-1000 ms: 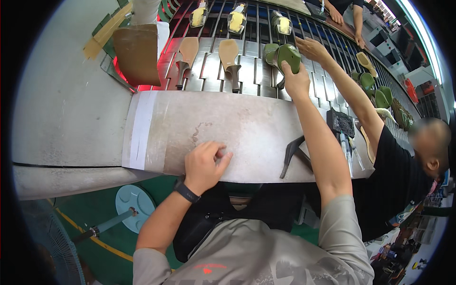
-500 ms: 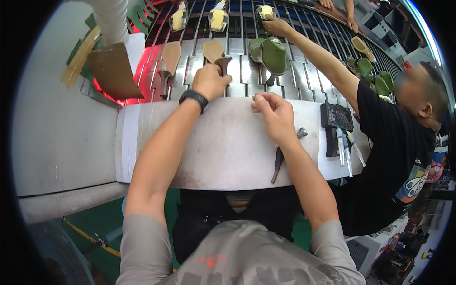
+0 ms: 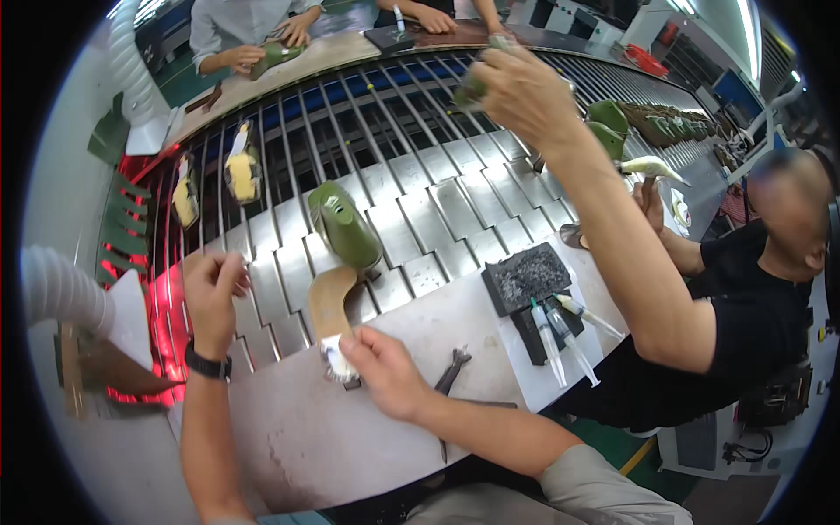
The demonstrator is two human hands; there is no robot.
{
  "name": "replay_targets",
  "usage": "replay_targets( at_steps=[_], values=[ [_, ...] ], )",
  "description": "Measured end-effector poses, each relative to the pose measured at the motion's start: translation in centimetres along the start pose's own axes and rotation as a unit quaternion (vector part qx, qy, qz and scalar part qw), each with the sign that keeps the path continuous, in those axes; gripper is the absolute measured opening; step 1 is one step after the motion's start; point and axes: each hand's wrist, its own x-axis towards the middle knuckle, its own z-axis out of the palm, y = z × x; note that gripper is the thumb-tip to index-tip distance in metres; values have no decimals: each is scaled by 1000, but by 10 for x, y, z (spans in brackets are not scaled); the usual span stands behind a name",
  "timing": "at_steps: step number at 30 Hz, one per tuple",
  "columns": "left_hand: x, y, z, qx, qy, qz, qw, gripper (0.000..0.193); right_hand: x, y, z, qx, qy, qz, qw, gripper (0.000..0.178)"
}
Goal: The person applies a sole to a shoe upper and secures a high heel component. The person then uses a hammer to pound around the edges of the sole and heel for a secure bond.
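My right hand (image 3: 385,372) is closed on the white heel end of a tan shoe sole (image 3: 327,299) at the bench edge; the sole's curved front reaches over the metal slats. Just beyond the sole is a green shoe last (image 3: 345,226) lying on the conveyor. Off to the left, my left hand (image 3: 214,293), with a dark wristband, hovers over the slats; its fingers are loosely bent and no object shows in them. To the right of my right hand, a dark pincer-like tool (image 3: 451,374) rests on the pale bench (image 3: 297,437).
Three syringes (image 3: 558,337) lie by a black block (image 3: 527,278) on the right. A co-worker's arm (image 3: 612,201) reaches across there, a green last (image 3: 471,91) near the blurred hand. Two yellow-and-clear pieces (image 3: 243,171) lie on the rollers (image 3: 341,114); a ribbed hose (image 3: 66,284) stands left.
My view has swung toward the right. My left hand has left the sole it was at and moved left; my right hand, previously over the bench, now grips a sole. The co-worker's arm has shifted.
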Motion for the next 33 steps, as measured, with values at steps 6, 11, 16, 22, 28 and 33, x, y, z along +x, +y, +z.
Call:
replay_targets(
  at_steps=[6,11,16,22,28,33],
  values=[
    [226,-107,-9,340,217,-57,913,130,-16,-6,11,65,-107,70,990,27],
    [251,-103,71,389,348,-104,847,105,-18,-15,10,18,-66,41,997,25],
    [190,-69,31,391,250,-102,880,101,-15,-16,15,22,-66,4,998,26],
    [-55,-11,-12,327,190,141,915,97,-8,-10,9,-166,-18,-85,982,44],
    [-303,37,-25,519,141,83,839,103,-30,-28,16,-342,-11,-163,925,42],
    [-371,35,-64,254,139,-19,957,57,-82,-65,17,-670,-168,-311,653,44]
  ],
)
